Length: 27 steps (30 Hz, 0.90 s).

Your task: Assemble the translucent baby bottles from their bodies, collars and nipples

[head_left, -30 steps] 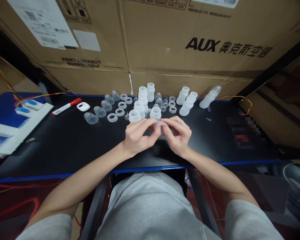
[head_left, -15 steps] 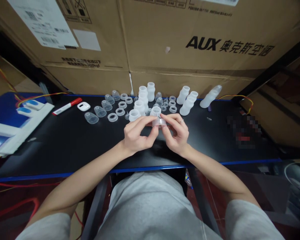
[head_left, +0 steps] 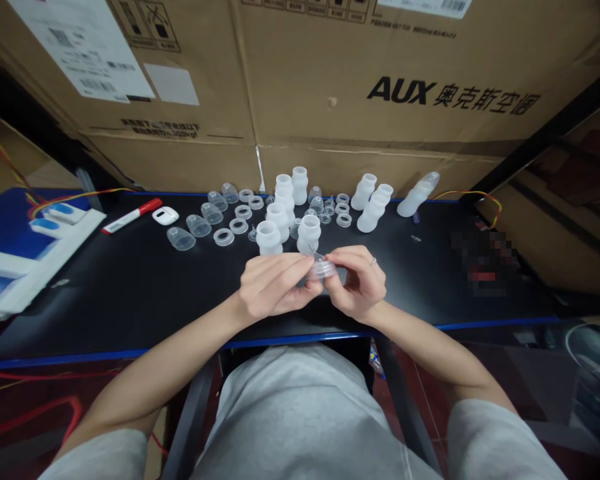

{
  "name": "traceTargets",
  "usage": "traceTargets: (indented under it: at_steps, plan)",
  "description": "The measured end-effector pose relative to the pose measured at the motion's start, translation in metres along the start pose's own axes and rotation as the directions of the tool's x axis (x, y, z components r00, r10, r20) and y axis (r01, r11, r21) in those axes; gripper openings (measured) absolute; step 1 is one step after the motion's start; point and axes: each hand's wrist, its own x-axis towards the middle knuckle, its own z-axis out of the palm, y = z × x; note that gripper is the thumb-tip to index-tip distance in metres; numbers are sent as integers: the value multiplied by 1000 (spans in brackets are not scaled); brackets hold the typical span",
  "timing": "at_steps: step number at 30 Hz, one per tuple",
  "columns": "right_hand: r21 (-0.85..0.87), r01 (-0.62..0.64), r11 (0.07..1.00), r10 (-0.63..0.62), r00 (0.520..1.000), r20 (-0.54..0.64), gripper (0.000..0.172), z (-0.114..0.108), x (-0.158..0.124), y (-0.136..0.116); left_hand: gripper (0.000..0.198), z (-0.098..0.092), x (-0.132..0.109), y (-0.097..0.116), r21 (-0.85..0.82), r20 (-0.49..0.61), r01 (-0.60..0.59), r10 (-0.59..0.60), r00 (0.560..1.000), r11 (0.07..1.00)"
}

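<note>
Between my fingertips is a clear screw ring (head_left: 323,269) with a pointed transparent nipple (head_left: 316,254) standing up through it. My left hand (head_left: 279,283) grips the ring's left side, fingers over the top and thumb below. On the right edge, my right hand (head_left: 356,281) pinches it between thumb and fingers; a ring is on one finger. Just beyond the hands stands an open white bottle (head_left: 309,233). Another white bottle (head_left: 269,237) is to its left, with several more behind. The hands are above the black tabletop (head_left: 190,293), near its front edge.
Clear domed caps (head_left: 199,225) and loose screw rings (head_left: 224,237) lie left of the bottles. More bottles (head_left: 373,211) stand at right, beside a tilted capped bottle (head_left: 419,194). A red-and-white marker (head_left: 133,216), a white case (head_left: 165,215) and a large cardboard box (head_left: 320,73) surround them.
Both hands have come nearer to me with the screw ring and nipple, uncovering the front bottles. My left hand's fingers now reach further over the ring, beside the nipple.
</note>
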Motion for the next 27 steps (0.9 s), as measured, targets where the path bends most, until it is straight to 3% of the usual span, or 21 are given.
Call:
traceTargets:
  at_steps: [3, 8, 13, 19, 23, 27]
  plan:
    - [75, 30, 997, -32, 999, 25, 21, -1, 3, 4, 25, 1, -2, -3, -1, 18, 27, -27, 999, 1000]
    - [204, 74, 976, -90, 994, 67, 31, -1, 5, 16, 34, -2, 6, -2, 0, 10, -93, 93, 996, 996]
    - [214, -34, 976, 27, 999, 38, 26, 1, 5, 16, 47, 3, 9, 5, -108, 17, -2, 4, 1000, 994]
    - [111, 78, 991, -79, 997, 9, 28, -5, 14, 13, 49, 8, 11, 12, -409, 92, 140, -112, 989, 902]
    - [100, 118, 988, -120, 993, 11, 32, -6, 19, 13, 53, 7, 13, 14, -436, 110, 159, -123, 986, 886]
    - [117, 135, 984, -135, 991, -7, 25, -7, 18, 14, 62, 7, 11, 15, -438, 145, 126, -68, 987, 890]
